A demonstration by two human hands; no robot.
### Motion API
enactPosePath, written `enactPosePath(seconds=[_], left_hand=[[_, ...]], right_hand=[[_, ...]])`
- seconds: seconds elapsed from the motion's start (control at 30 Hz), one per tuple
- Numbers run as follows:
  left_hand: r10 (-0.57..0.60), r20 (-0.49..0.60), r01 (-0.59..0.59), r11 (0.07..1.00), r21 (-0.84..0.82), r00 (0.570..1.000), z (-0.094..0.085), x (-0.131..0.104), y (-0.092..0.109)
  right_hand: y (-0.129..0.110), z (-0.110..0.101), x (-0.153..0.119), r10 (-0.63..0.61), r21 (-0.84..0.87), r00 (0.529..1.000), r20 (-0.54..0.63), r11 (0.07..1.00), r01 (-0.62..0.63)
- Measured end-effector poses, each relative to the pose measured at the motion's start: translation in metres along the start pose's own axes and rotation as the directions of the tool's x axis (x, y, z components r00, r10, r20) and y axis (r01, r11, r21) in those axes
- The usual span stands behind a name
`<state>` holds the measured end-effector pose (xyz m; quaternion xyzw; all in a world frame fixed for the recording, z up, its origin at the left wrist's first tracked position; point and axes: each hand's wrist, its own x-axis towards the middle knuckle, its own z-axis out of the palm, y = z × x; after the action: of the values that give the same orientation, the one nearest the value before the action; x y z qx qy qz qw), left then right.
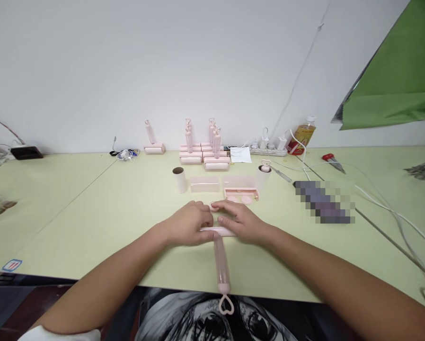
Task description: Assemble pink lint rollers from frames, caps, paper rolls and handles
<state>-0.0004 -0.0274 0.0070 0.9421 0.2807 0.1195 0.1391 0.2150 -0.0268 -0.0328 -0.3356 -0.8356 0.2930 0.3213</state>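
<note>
A pink lint roller [222, 231] lies crosswise under my hands, near the front of the table. Its clear handle tube [221, 263] points toward me, and the pink heart-shaped loop [226, 304] at its end sticks out past the table edge. My left hand [189, 223] is closed on the left side of the head, its thumb along the front. At the right end, my right hand [243, 222] holds the head, with index finger and thumb reaching inward. Just beyond lie a pink open frame [241, 192], pink discs [246, 201] and two clear covers [204, 183].
White paper rolls [180, 181] stand left and right of the covers. Several assembled pink lint rollers [216, 163] line the wall. On the right are a blurred-out dark object [322, 201], loose cables, a power strip [269, 151] and a drink bottle [302, 137].
</note>
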Motion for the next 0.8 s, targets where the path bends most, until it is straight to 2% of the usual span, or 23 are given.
enactPosePath(seconds=[0.1, 0.17, 0.23, 0.3, 0.33, 0.4, 0.47, 0.53, 0.6, 0.7, 0.8], left_hand=[[0.081, 0.088, -0.075, 0.995, -0.07, 0.993, 0.001, -0.001, 0.003], [0.088, 0.075, -0.077, 0.989, -0.129, 0.993, -0.001, -0.003, 0.002], [0.081, -0.022, -0.083, 0.988, -0.133, 0.996, -0.005, -0.005, -0.001], [0.085, -0.182, -0.097, 0.994, -0.058, 0.98, -0.008, -0.007, -0.004], [0.092, -0.261, -0.096, 0.995, -0.004, 0.961, -0.008, -0.008, -0.005], [0.113, -0.374, -0.082, 0.992, 0.097, 0.921, -0.006, -0.008, -0.007], [0.119, -0.417, -0.067, 0.988, 0.138, 0.901, -0.002, -0.008, -0.006], [0.095, -0.424, -0.068, 0.995, 0.078, 0.9, 0.001, -0.008, -0.005], [0.036, -0.41, -0.082, 0.992, -0.096, 0.911, 0.001, -0.007, -0.003], [-0.086, -0.279, -0.049, 0.895, -0.443, 0.957, -0.004, -0.007, -0.002], [-0.035, -0.013, 0.018, 0.763, -0.646, 0.999, -0.008, -0.007, -0.001]], right_hand=[[0.002, -0.001, -0.001, 0.051, 0.056, 0.992, -0.115, 0.997, -0.045], [0.002, -0.006, -0.001, 0.088, 0.145, 0.967, -0.238, 0.988, -0.055], [0.0, -0.013, -0.002, 0.144, 0.287, 0.919, -0.367, 0.957, -0.035], [-0.001, -0.02, -0.003, 0.193, 0.428, 0.895, -0.402, 0.904, -0.003], [-0.001, -0.022, -0.004, 0.197, 0.475, 0.912, -0.36, 0.88, -0.003], [-0.003, -0.024, -0.006, 0.146, 0.474, 0.971, -0.186, 0.88, -0.042], [-0.006, -0.021, -0.008, 0.067, 0.32, 0.998, 0.011, 0.945, -0.067], [-0.009, -0.016, -0.01, 0.039, 0.1, 0.993, 0.109, 0.994, -0.05], [-0.012, -0.013, -0.012, 0.049, -0.068, 0.988, 0.144, 0.997, -0.04], [-0.016, -0.013, -0.012, 0.064, -0.149, 0.977, 0.204, 0.988, -0.034], [-0.02, -0.017, -0.012, 0.03, -0.12, 0.948, 0.317, 0.993, 0.008]])
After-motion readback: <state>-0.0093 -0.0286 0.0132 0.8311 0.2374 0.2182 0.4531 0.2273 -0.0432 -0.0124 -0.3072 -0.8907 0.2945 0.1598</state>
